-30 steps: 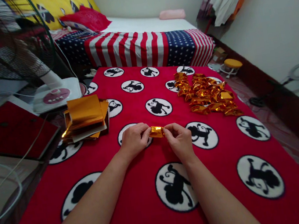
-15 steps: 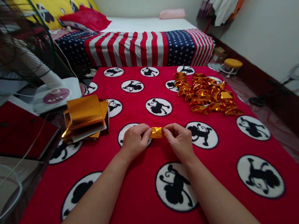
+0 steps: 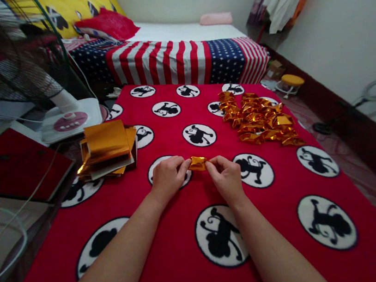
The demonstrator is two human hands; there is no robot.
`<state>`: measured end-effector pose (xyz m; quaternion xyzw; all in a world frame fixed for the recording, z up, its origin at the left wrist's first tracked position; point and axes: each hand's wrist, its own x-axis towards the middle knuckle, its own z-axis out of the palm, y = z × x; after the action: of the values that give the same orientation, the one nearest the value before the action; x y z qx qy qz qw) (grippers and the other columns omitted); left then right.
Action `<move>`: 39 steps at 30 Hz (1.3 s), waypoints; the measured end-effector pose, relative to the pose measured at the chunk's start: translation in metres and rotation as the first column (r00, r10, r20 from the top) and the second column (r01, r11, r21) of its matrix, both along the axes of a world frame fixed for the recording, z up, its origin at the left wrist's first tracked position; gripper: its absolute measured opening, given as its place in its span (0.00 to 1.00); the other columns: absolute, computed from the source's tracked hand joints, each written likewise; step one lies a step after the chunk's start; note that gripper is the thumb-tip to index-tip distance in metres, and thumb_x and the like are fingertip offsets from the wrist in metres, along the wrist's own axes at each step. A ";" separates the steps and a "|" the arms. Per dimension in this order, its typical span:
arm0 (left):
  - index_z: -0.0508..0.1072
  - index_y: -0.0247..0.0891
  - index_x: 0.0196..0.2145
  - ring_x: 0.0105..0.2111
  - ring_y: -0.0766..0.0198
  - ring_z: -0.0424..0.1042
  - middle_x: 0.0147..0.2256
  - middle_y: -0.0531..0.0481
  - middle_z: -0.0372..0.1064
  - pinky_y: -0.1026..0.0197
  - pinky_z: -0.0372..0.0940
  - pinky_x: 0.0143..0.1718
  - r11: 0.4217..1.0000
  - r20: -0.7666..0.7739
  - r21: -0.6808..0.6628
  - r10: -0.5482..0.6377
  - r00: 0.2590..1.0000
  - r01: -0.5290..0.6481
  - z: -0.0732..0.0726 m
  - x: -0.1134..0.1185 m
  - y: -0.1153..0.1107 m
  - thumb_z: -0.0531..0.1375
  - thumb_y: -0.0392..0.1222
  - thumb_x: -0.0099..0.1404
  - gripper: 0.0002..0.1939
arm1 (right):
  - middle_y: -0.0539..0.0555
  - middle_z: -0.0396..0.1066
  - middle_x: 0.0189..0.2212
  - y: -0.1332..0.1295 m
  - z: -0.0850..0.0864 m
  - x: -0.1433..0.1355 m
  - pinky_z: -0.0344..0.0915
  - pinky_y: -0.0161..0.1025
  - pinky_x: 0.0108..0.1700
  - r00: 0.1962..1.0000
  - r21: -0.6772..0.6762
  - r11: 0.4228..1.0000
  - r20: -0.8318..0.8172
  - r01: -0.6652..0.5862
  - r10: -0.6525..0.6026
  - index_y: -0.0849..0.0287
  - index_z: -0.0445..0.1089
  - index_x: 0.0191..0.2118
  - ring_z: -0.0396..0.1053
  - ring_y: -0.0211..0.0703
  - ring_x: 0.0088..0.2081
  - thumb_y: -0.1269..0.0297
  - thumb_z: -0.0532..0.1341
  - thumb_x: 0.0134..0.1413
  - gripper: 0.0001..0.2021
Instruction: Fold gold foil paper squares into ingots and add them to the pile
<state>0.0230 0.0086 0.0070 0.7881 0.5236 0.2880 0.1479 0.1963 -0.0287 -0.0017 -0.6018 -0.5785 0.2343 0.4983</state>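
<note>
A small folded piece of gold foil paper (image 3: 198, 163) is stretched between my two hands, just above the red cloth (image 3: 187, 262). Its left end is pinched by my left hand (image 3: 169, 177), thumb against fingers. My right hand (image 3: 225, 172) pinches the right end the same way. To the left lies a stack of flat gold foil sheets (image 3: 107, 140), some showing pale backs. Over on the right sit several folded gold foil pieces (image 3: 258, 117) grouped in rows. My fingertips hide the ends of the held piece.
An electric fan (image 3: 70, 115) stands at the left beside a dark red panel (image 3: 15, 158) and loose white cables (image 3: 22, 229). Beyond the cloth is a bed with a striped, starred cover (image 3: 163, 63). A yellow-topped stool (image 3: 292, 80) stands by the right wall.
The held foil piece has turned slightly and shows a more tray-like face with raised edges. Both hands stay in nearly the same place, still pinching its ends.
</note>
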 end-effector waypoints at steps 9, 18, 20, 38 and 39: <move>0.64 0.37 0.20 0.22 0.68 0.58 0.19 0.55 0.59 0.63 0.48 0.26 0.983 0.152 -0.165 -0.055 0.987 0.080 -0.002 0.002 0.003 0.51 0.48 0.69 0.21 | 0.46 0.64 0.18 0.000 0.001 0.000 0.54 0.32 0.25 0.999 -0.013 1.000 -0.035 -0.001 0.001 0.59 0.69 0.25 0.60 0.35 0.21 0.63 0.58 0.55 0.10; 0.68 0.37 0.21 0.23 0.67 0.61 0.21 0.53 0.64 0.63 0.51 0.27 0.983 0.140 -0.154 -0.082 0.987 0.103 -0.004 -0.001 0.003 0.51 0.48 0.69 0.21 | 0.46 0.65 0.18 0.001 -0.001 0.005 0.55 0.32 0.24 0.998 -0.054 0.997 -0.031 -0.052 0.050 0.59 0.70 0.24 0.61 0.35 0.21 0.63 0.60 0.54 0.10; 0.68 0.37 0.21 0.23 0.66 0.62 0.21 0.52 0.64 0.63 0.51 0.27 0.984 0.115 -0.148 -0.082 0.990 0.099 -0.004 0.000 0.003 0.51 0.49 0.69 0.21 | 0.48 0.70 0.21 0.003 -0.003 0.006 0.60 0.33 0.27 0.998 -0.061 0.997 -0.052 -0.043 0.040 0.59 0.73 0.27 0.66 0.37 0.23 0.63 0.61 0.54 0.08; 0.75 0.38 0.29 0.30 0.63 0.71 0.29 0.49 0.75 0.63 0.59 0.33 0.991 0.215 -0.128 -0.011 0.977 0.039 -0.012 -0.001 0.009 0.54 0.45 0.68 0.14 | 0.55 0.73 0.29 0.036 -0.002 0.100 0.64 0.38 0.31 0.870 0.283 0.857 0.122 0.431 -0.478 0.61 0.78 0.34 0.68 0.41 0.28 0.59 0.64 0.52 0.11; 0.75 0.38 0.29 0.30 0.63 0.71 0.29 0.49 0.75 0.63 0.59 0.33 0.991 0.216 -0.128 -0.011 0.976 0.040 -0.011 -0.001 0.009 0.54 0.45 0.68 0.15 | 0.56 0.74 0.30 0.036 -0.003 0.112 0.64 0.38 0.32 0.832 0.322 0.815 0.125 0.482 -0.541 0.62 0.78 0.35 0.68 0.42 0.29 0.58 0.63 0.52 0.12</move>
<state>0.0216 0.0173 -0.0044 0.7475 0.5121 0.3344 0.2591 0.3083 0.0074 -0.0052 -0.6810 -0.4707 -0.0576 0.5580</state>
